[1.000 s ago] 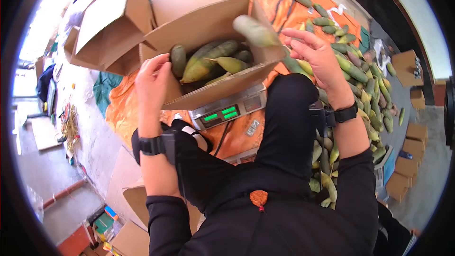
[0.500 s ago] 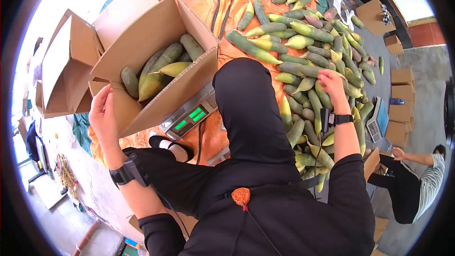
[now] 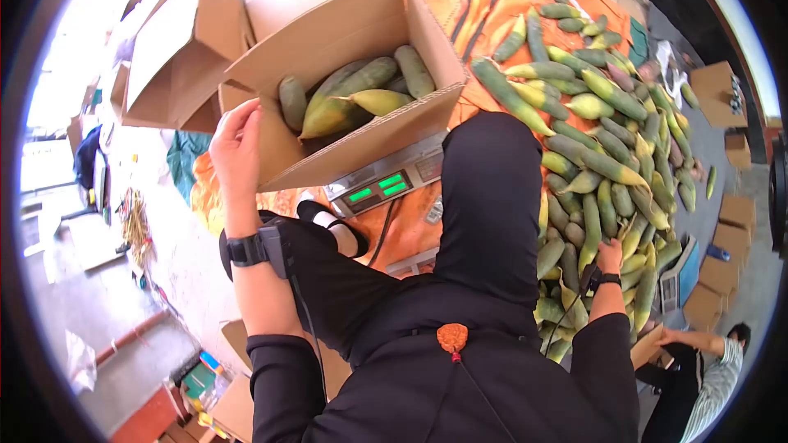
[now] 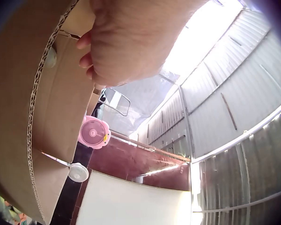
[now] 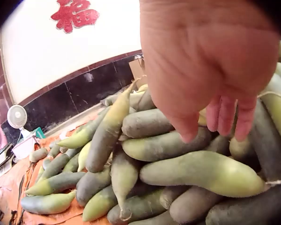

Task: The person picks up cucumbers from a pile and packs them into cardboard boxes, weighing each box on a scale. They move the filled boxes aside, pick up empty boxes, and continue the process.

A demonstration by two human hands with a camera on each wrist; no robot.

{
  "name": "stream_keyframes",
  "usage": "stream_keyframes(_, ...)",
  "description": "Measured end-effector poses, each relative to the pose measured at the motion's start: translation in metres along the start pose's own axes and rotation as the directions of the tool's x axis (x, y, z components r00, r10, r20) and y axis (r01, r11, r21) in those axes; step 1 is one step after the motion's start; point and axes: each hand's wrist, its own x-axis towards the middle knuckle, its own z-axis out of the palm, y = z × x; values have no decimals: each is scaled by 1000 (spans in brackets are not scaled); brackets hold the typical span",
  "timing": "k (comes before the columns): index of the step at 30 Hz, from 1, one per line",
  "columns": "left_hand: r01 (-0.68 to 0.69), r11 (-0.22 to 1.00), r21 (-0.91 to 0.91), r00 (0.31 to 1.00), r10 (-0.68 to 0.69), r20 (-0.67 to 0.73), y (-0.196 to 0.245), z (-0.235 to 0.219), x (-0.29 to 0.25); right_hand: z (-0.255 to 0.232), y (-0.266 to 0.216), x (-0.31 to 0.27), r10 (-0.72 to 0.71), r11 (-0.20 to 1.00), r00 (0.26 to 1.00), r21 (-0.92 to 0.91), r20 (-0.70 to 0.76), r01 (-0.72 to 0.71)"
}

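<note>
My left hand [image 3: 236, 148] is beside the left edge of an upright cardboard box [image 3: 361, 139], its fingers loosely bent with the tips right at the rim. In the left wrist view, that hand [image 4: 131, 42] overlaps the box wall [image 4: 56, 108]. Several green radishes [image 3: 336, 111] lie inside the box, which sits on a digital scale [image 3: 382, 189] with lit green digits. To the right, my right hand [image 3: 608, 258] reaches down into a large radish pile [image 3: 603, 164]. The right wrist view shows this hand [image 5: 210, 70] with thumb and fingers pointing down among radishes [image 5: 201, 173], holding none.
Another opened cardboard box [image 3: 185, 49] stands left of the weighed one. An orange sheet [image 3: 419, 221] covers the floor. A second scale [image 3: 677, 279] and small cartons [image 3: 726, 246] stand right of the pile, near another person [image 3: 706, 377]. The right wrist view includes a white fan [image 5: 17, 116].
A radish left my right hand and now lies in the box's right end. That hand has swung right and down to the near part of the pile. My left hand stays by the box.
</note>
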Motion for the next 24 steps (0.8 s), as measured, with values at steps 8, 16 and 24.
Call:
stream_keyframes(8,-29,992,124,999,25,28,-2,-1,1,20,-49,-39,127,973,986,-205,111,-103)
stream_keyframes(16,-70,993,96,997,72,-18,4,5,2,37,-57,-40,115,948,984,-310,138,-67)
stream_keyframes(24,-49,996,68,999,49,4,15,2,2,20,-83,-59,24,990,986,135,166,-47)
